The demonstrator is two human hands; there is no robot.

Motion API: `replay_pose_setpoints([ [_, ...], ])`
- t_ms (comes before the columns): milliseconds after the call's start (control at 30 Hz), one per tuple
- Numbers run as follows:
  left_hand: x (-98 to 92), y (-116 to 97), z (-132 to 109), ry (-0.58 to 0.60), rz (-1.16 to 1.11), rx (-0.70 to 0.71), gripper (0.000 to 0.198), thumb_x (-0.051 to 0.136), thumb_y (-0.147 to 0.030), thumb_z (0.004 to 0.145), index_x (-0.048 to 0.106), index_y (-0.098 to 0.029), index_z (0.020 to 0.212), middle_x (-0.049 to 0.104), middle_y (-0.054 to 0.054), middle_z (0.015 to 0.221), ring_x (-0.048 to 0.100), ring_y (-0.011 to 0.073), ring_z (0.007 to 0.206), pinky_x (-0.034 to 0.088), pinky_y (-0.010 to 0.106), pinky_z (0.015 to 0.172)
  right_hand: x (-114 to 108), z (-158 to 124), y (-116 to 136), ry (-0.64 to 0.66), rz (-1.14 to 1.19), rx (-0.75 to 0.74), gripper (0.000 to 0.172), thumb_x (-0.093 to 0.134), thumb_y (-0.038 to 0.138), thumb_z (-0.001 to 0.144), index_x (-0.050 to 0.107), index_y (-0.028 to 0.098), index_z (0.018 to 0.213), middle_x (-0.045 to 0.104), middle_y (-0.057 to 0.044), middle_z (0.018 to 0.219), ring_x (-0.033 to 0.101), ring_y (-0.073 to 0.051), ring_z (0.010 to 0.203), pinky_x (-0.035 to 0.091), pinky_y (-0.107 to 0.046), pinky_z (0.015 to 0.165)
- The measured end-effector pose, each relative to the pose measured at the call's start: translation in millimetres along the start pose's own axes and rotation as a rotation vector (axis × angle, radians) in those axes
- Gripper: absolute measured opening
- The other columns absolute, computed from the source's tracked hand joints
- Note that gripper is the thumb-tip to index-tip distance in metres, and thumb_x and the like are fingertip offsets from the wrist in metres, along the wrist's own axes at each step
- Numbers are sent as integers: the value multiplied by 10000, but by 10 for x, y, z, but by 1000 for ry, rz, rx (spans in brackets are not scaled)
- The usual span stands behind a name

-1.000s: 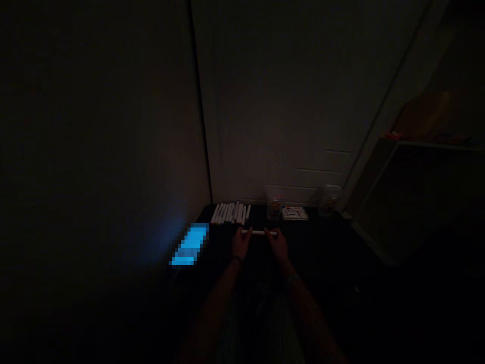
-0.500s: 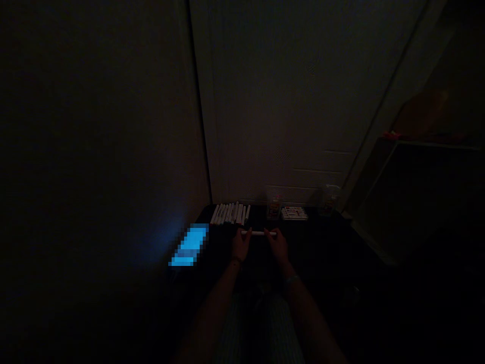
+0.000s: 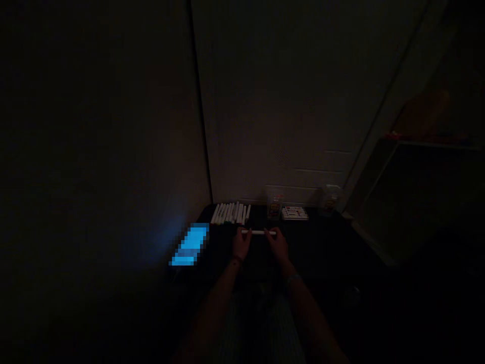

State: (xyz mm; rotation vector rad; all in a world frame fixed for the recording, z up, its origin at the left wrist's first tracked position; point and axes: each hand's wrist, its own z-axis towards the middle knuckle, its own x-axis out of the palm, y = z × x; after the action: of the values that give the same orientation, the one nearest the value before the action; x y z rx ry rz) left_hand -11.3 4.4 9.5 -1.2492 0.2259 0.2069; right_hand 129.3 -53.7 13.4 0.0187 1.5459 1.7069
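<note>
The room is very dim, and most of what can be made out sits low in the middle of the frame. Both hands reach forward over a dark surface (image 3: 322, 240) pushed into a corner of the wall. Between them they hold a marker (image 3: 258, 232), white and thin, lying level and crosswise to the person. The left hand (image 3: 241, 244) has its fingertips closed on the marker's left end, and the right hand (image 3: 279, 244) is closed on the right end in the same way. The bare middle of the marker shows between the two. The marker sits at the far tips of the fingers, beyond the knuckles. Whether it rests on the surface or is held just above it is too dark to tell.

Just behind the left hand, toward the wall, a row of markers (image 3: 231, 213) lies side by side, near the held one but apart from it. To their right stands a clear cup (image 3: 274, 206), with a small flat box (image 3: 294, 213) just beside it. A second clear container (image 3: 330, 199) stands further right. At the left edge of the surface, beside the left hand but clear of it, a screen (image 3: 189, 245) glows bright blue. A band shows faintly on each wrist.
</note>
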Motion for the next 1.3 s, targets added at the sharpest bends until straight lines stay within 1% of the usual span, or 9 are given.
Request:
replay_pose_setpoints([
  [267,4,30,1,3,-11,10,365,452,-511,711,492,-169,833,535,-12,580,498,113,529,350,220,513,8,11,-17,0,-12,-6,387,387,583,741,526,252,887,585,27,700,535,-127,631,335,-199,544],
  [500,15,25,1,-11,-41,0,374,459,-538,693,487,-166,721,513,-25,560,463,89,519,335,197,505,25,17,-33,-46,-8,7,400,387,597,728,531,226,771,572,17,636,516,-125,578,318,-195,511],
  [667,14,-18,-11,-29,-33,-7,380,463,-545,687,484,-166,693,509,-27,545,455,86,503,327,196,497,31,21,-31,-52,5,15,393,388,588,729,530,222,745,570,17,620,509,-120,559,316,-195,504],
  [833,-3,-45,-18,-5,-10,-11,363,460,-528,698,494,-170,747,534,-12,562,480,99,503,329,206,492,24,8,-21,-46,-3,-3,385,380,584,739,530,234,796,573,22,641,514,-120,567,324,-196,514],
  [1000,-3,-1,-5,9,5,0,343,457,-505,709,488,-175,795,512,-19,552,470,100,491,329,209,486,2,-3,10,-16,-33,-9,389,364,582,755,522,244,866,580,23,678,533,-123,598,335,-198,531],
  [1167,-1,21,-4,-15,-11,17,313,458,-469,719,483,-177,828,518,-13,595,482,105,526,346,213,515,-23,-22,48,8,-68,-33,389,360,580,768,514,253,910,594,17,721,552,-130,652,349,-203,575],
  [1300,-8,9,0,-26,-19,15,297,448,-463,725,498,-181,803,504,-16,585,476,107,537,346,215,527,-29,-31,55,-2,-71,-31,400,358,589,767,515,253,917,600,8,744,557,-137,671,349,-206,577],
])
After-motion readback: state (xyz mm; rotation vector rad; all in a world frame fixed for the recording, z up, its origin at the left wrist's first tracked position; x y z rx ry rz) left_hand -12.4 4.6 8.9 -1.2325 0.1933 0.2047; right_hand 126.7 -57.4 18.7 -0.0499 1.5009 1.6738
